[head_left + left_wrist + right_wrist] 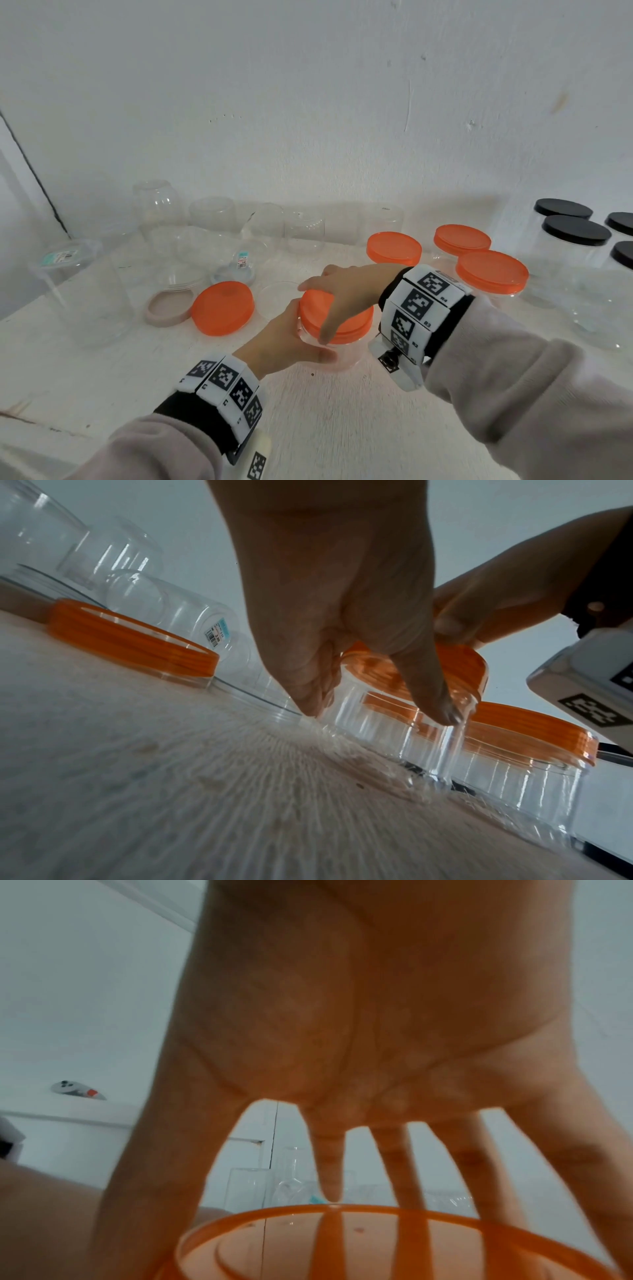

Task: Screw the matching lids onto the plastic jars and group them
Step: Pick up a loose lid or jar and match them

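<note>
A clear plastic jar [346,356] stands mid-table with an orange lid [356,323] on its mouth. My left hand [301,337] grips the jar's body from the left, thumb across the front. My right hand [329,305] comes over from the right, its spread fingers and thumb curled round the lid's rim. In the left wrist view, my left hand [369,712] holds the jar [377,731] below the lid [459,664]. In the right wrist view, my right hand [332,1183] grips the lid [377,1240] from above.
A loose orange lid [222,308] and a beige lid [166,308] lie to the left. Orange-lidded jars [491,270] stand grouped at the right, black-lidded jars [575,229] beyond them. Several open clear jars [212,219] crowd the back left against the wall.
</note>
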A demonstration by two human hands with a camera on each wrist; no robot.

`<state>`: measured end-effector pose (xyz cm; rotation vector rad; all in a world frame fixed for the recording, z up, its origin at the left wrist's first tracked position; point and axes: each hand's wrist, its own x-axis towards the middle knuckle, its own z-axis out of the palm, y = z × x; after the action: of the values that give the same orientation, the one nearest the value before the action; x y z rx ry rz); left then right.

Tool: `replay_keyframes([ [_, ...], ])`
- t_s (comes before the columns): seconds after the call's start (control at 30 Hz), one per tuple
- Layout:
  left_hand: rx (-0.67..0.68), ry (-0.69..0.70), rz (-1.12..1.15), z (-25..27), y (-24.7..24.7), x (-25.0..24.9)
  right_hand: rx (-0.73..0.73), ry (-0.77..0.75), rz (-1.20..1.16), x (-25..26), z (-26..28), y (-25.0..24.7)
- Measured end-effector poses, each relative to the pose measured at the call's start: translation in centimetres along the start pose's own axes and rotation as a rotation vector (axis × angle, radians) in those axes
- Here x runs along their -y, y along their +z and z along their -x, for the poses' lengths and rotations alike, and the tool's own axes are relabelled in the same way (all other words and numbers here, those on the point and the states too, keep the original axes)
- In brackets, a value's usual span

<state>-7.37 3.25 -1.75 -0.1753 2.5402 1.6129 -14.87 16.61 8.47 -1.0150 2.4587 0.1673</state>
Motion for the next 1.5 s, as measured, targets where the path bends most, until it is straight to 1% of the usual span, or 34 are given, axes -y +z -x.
replay_keyframes([
  [0.1,-0.011,0.001,-0.033,0.0,0.0,0.0,-0.034,-0.006,-0.01,-0.1,-0.1,0.1],
  [0.2,-0.024,0.007,-0.068,0.2,0.0,-0.1,-0.094,0.04,-0.012,-0.1,-0.3,0.7],
  [0.3,-0.023,0.006,-0.074,0.4,0.0,-0.2,-0.089,0.067,0.001,-0.1,-0.3,1.0],
  [0.43,0.001,-0.008,-0.048,0.6,-0.1,-0.3,-0.035,-0.008,-0.006,-0.5,-0.2,0.7],
  [0.5,-0.003,-0.012,-0.055,0.6,-0.1,-0.3,-0.035,-0.039,-0.029,-0.7,-0.2,0.5],
  [0.6,-0.016,-0.012,-0.095,0.6,-0.1,-0.3,-0.077,-0.037,-0.032,-0.8,-0.4,0.7],
  [0.7,-0.023,-0.015,-0.133,0.7,-0.1,-0.4,-0.126,0.005,-0.03,-0.6,-0.5,1.3],
  [0.8,-0.02,-0.02,-0.12,0.7,-0.1,-0.4,-0.083,0.011,-0.003,-0.6,-0.6,1.1],
  [0.87,-0.011,-0.025,-0.089,0.6,-0.1,-0.2,-0.017,-0.019,0.015,-0.6,-0.6,0.6],
  [0.93,-0.005,-0.026,-0.066,0.5,-0.2,-0.1,0.021,-0.053,0.011,-0.7,-0.6,0.1],
  [1.03,-0.017,-0.021,-0.07,0.4,-0.1,0.0,-0.01,-0.059,-0.003,-1.0,-0.7,0.0],
  [1.17,-0.022,-0.003,-0.119,0.5,-0.2,0.0,-0.097,-0.011,-0.012,-0.9,-0.7,0.8],
  [1.27,-0.023,-0.014,-0.094,0.3,-0.2,0.1,-0.05,-0.004,0.021,-1.2,-0.6,0.7],
  [1.37,-0.013,-0.018,-0.036,0.3,-0.2,0.1,-0.009,-0.104,0.01,-1.3,-0.2,0.3],
  [1.43,-0.011,-0.016,-0.033,0.3,-0.1,0.1,-0.007,-0.132,0.011,-1.5,-0.2,0.3],
  [1.5,-0.013,-0.014,-0.038,0.3,-0.1,0.1,-0.033,-0.127,0.017,-1.7,-0.4,0.5],
])
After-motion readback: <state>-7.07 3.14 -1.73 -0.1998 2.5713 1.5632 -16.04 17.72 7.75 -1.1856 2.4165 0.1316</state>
